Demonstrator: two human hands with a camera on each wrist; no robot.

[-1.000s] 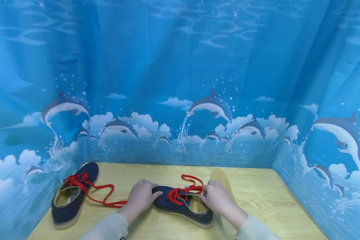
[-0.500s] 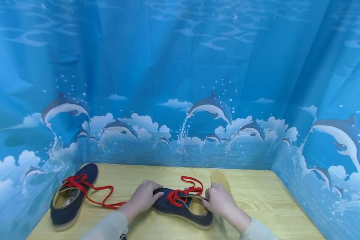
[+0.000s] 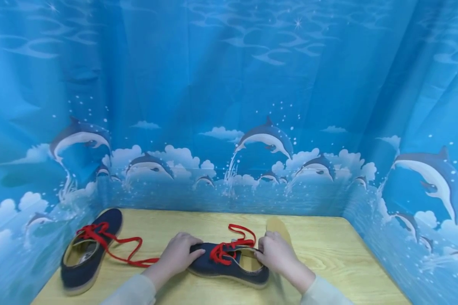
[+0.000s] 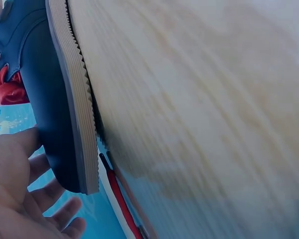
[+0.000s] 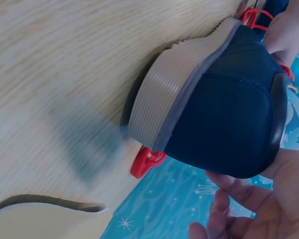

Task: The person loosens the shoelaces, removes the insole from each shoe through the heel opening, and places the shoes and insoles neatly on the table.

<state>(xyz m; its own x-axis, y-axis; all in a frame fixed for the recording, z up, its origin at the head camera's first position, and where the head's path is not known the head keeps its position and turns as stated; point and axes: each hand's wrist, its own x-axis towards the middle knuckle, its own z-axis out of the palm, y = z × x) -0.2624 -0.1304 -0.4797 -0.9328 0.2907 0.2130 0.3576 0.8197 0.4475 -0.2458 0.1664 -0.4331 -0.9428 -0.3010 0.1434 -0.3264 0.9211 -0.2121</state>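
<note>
A navy lace-up shoe (image 3: 229, 264) with red laces (image 3: 222, 253) lies on the table, its toe to the left and its heel to the right. At the toe, my left hand (image 3: 178, 253) holds the shoe; the left wrist view shows the thumb against the upper and the fingers around the toe's far side. My right hand (image 3: 277, 253) pinches the collar near the heel, thumb at the opening. In the right wrist view the heel (image 5: 224, 119) sits above that hand's fingers. Behind the right hand lies a tan insole (image 3: 277, 227), partly covered by it.
The matching navy shoe (image 3: 85, 271) lies at the table's left side, its red lace (image 3: 131, 258) trailing toward my left hand. A blue dolphin-print curtain (image 3: 229, 106) encloses the wooden table (image 3: 328, 258) at the back and both sides.
The head view has shifted very slightly. Both hands keep their places at the shoe's toe and heel, with no clear movement of the shoe or insole on the table.
</note>
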